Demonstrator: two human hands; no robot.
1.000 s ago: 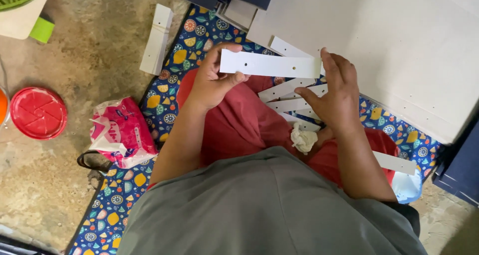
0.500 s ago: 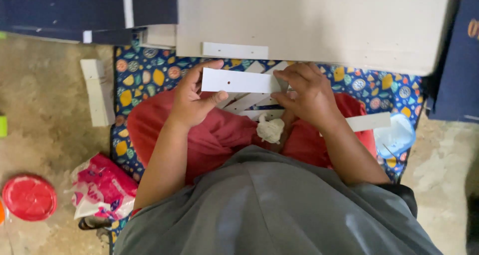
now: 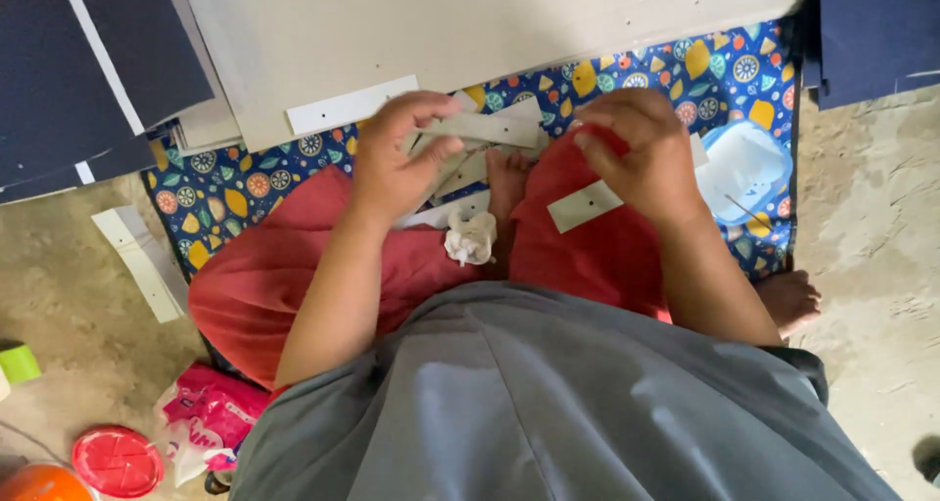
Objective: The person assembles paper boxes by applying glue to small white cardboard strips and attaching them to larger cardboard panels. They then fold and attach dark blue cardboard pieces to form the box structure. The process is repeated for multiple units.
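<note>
Cardboard strip [image 3: 480,129], thin, light and easily creased, is lying at 12 o'clock above the lap, left hand [image 3: 397,163] pinching its near end, while right hand [image 3: 636,153] is pinching a second strip [image 3: 586,207] at 2 o'clock by its edge.

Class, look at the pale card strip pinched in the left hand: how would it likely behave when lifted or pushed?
The card strip probably stays fairly stiff: it juts out straight from the left hand without drooping. It looks thin and flat, so likely light, and it should slide rather than roll. Being long and narrow, it could crease if bent.
</note>
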